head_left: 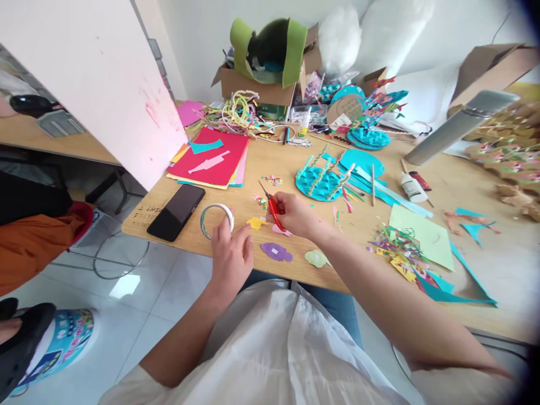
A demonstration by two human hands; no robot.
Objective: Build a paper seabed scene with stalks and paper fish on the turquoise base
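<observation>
My left hand [231,250] has its fingers against the right side of a white roll of tape [204,223], holding it on edge near the table's front. In my right hand [291,214] is a pair of red-handled scissors [275,212], the dark blades pointing up and left. A yellow paper cutout [255,223] lies between my hands, and a pink one [279,230] is partly covered by my right hand. Closer to me are a purple fish-shaped cutout [276,251] and a pale green one [316,259], each with a small white patch.
A black phone [176,212] lies at left beside stacked coloured paper [219,154]. Beyond my hands stands a turquoise disc with twisted strands [318,183]. Paper scraps [396,250], a glue bottle [413,187] and a grey cylinder [447,132] are at right. Boxes [257,84] line the back.
</observation>
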